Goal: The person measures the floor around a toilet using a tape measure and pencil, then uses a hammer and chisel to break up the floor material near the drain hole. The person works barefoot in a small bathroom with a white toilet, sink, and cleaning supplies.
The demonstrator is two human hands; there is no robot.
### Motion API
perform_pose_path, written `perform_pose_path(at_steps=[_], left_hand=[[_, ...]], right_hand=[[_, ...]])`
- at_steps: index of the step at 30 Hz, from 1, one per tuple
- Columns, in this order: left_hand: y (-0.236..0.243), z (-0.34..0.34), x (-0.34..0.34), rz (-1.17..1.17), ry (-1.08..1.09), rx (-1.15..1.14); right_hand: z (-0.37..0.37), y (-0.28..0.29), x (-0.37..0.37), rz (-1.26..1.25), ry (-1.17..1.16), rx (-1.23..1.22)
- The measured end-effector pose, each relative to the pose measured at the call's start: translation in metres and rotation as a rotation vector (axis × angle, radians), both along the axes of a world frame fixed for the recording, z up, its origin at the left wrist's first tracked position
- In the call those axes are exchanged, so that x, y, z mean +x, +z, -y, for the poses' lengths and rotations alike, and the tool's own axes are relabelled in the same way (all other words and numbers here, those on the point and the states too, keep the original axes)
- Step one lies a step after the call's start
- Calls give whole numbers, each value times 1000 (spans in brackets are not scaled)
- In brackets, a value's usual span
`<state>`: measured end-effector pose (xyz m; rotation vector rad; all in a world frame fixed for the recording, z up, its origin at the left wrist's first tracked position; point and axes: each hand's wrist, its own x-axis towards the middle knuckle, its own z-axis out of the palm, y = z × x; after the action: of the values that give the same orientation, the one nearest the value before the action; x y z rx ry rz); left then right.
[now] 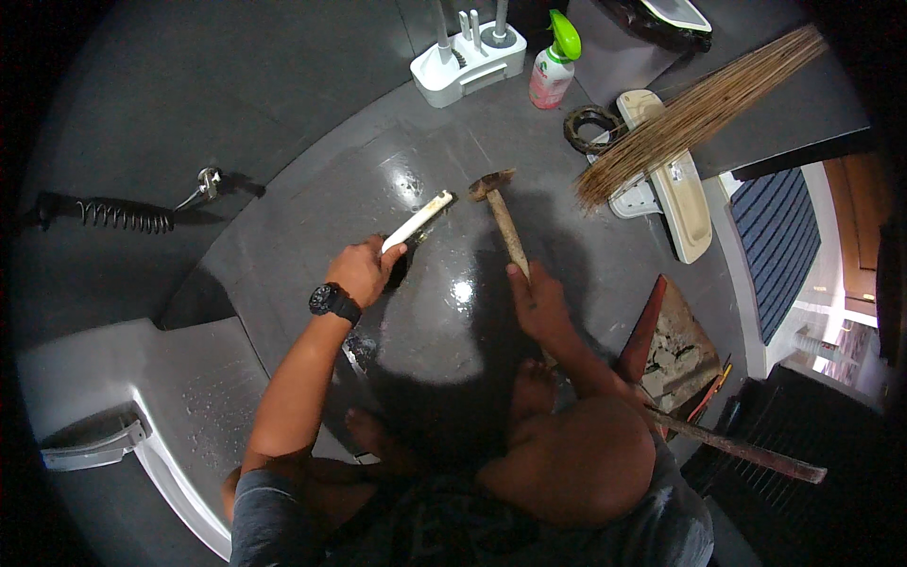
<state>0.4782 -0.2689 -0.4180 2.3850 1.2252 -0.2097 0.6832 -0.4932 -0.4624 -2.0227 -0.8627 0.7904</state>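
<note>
My left hand (362, 271), with a black watch at the wrist, is closed round one end of a long narrow white piece (416, 223). Its far end looks yellowish, and dark bits lie along its right side; I cannot tell its exact kind. In my right hand (542, 304) is a hammer (507, 225), gripped by its wooden handle. The rusty-looking hammer head points away from me, just right of the white piece's far end and apart from it. Both hands are low over the wet grey tiled floor (312, 231).
A toilet (179, 364) stands at the left, below a hand sprayer (198, 187). Along the far side are a white brush holder (470, 71), a spray bottle (553, 71) and a bin (619, 47). A stick broom (699, 113) lies over pale plastic parts; a dustpan with debris (675, 340) is at right.
</note>
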Motion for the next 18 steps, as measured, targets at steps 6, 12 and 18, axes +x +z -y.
perform_pose_path(at_steps=[6, 12, 18], left_hand=[[-2, 3, -1, -67, 8, -49], [7, 9, 3, -106, -6, -11], [10, 9, 2, -99, -18, -2]], right_hand=[[-1, -1, -4, -22, 33, -1], [-10, -2, -14, -37, 65, 46], [-14, -1, -9, 26, 102, -97]])
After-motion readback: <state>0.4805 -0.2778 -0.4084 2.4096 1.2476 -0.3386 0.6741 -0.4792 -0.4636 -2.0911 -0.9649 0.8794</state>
